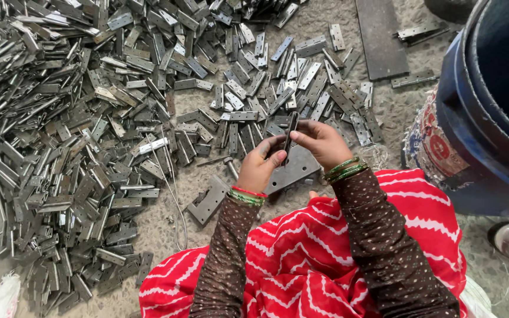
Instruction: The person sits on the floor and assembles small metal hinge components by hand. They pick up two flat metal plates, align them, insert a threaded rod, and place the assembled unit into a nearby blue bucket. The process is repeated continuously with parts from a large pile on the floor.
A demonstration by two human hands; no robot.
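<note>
My left hand and my right hand meet over the floor and both grip one narrow dark metal hinge, held upright between the fingertips. Just below the hands a flat grey steel plate lies on the ground. A small hammer lies left of my left hand. Green and red bangles ring both wrists, and brown dotted sleeves cover my arms above a red and white striped cloth on my lap.
A huge heap of loose metal hinges covers the floor to the left and ahead. A notched steel block and a thin wire lie near my left knee. A big blue drum stands right; a dark flat bar lies at top.
</note>
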